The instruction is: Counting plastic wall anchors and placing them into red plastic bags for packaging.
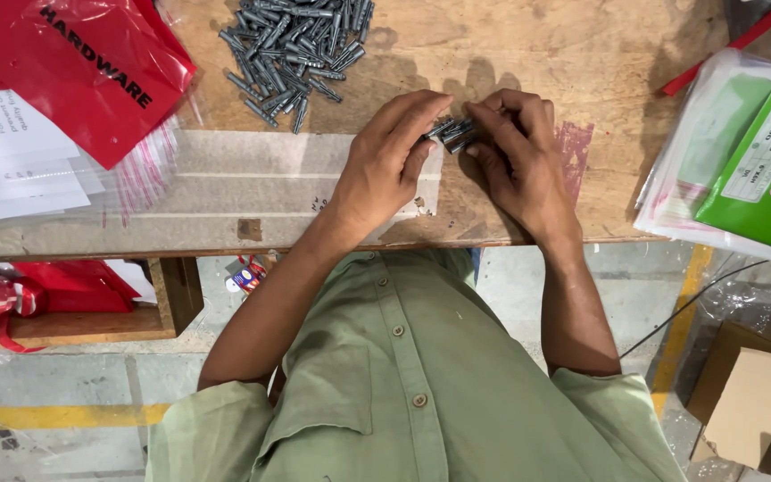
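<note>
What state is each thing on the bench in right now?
left hand: grip closed on the bundle.
right hand: grip closed on the bundle.
bundle: grey fasteners, pinched between both hands.
pile: loose fasteners, heaped on the bench.
red bag: lying flat; open or sealed, cannot tell.
green box: closed.

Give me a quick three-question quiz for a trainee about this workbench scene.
1. True or false: the left hand and right hand together grip a bundle of metal fasteners.
2. The loose pile of fasteners lies nearer to: A the red bag, B the green box?
3. Fill in: the bench top is made of ____.
Key: 1 true; 2 A; 3 wood.
</note>
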